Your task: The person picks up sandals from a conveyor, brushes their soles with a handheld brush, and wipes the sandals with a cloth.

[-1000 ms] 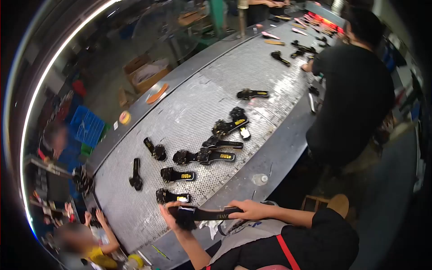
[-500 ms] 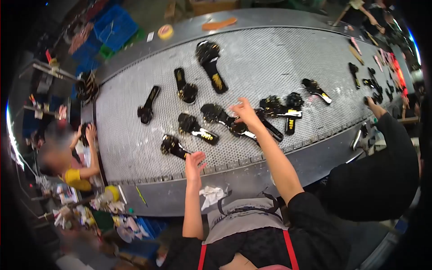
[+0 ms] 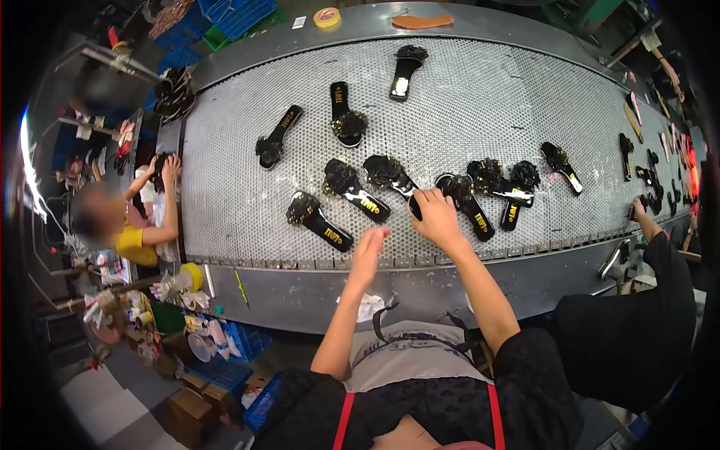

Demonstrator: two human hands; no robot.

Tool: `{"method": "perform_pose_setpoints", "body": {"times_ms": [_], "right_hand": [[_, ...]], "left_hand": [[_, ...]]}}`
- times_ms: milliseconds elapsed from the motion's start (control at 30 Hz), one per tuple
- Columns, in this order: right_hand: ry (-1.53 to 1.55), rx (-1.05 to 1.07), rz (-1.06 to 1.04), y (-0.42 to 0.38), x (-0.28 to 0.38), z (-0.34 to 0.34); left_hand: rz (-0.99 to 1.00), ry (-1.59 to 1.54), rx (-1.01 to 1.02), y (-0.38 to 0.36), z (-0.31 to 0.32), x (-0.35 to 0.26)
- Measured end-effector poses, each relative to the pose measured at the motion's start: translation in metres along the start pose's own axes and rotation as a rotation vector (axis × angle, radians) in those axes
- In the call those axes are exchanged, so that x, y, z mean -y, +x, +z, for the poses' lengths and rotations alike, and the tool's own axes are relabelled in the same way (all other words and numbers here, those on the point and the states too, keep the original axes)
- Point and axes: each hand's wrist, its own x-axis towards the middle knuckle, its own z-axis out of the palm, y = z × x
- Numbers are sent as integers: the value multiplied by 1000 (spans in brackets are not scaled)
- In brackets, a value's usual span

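Several black sandals with gold logos and black pom-pom trims lie on a perforated metal conveyor belt (image 3: 465,97). My right hand (image 3: 435,216) rests on the belt with its fingers curled over the heel end of one sandal (image 3: 395,180). Another sandal (image 3: 467,202) lies just right of that hand. My left hand (image 3: 369,247) hovers open near the belt's front edge, beside the heel of a sandal (image 3: 318,220), holding nothing.
A person in a yellow top (image 3: 131,244) reaches onto the belt's left end. A person in black (image 3: 637,330) stands at my right, a hand on the belt. A roll of tape (image 3: 326,16) and a tan sole (image 3: 422,21) lie on the far rim. A white rag (image 3: 367,306) hangs below.
I let go of the sandal I held in both hands a second ago. My right hand reached out over the belt and came down on a sandal. The view swung to look down.
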Motion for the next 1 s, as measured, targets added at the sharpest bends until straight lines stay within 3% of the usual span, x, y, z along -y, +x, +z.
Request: {"method": "perform_pose_setpoints", "body": {"times_ms": [67,200,300,433,500,600,700,767,900,933,1000], "right_hand": [[124,-69,-62,-36,44,-53],[149,-164,-137,-109,136,-118],[218,-205,-257,-150,164,-139],[619,-55,-416,-193,163,-185],[680,-162,-344,-219,141,-174],[729,-63,-133,-250,124,-151],[1295,536,353,-294,96,-105],[1212,418,218,-308,90,-89],[838,349,95,-303,98,-108],[864,340,143,-304,102,-108],[818,371,132,-295,96,-112]], "left_hand": [[226,124,108,-23,8,-18],[355,-248,189,-105,40,-65],[277,-280,6,-154,40,-73],[459,-66,-165,-201,29,-92],[478,-234,-120,-211,24,-102],[470,-287,-99,-226,22,-116],[453,-304,8,-230,29,-123],[400,-278,140,-229,33,-125],[173,-609,37,-217,29,-102],[116,-573,-65,-209,32,-97],[50,-563,-69,-196,26,-87]]}}
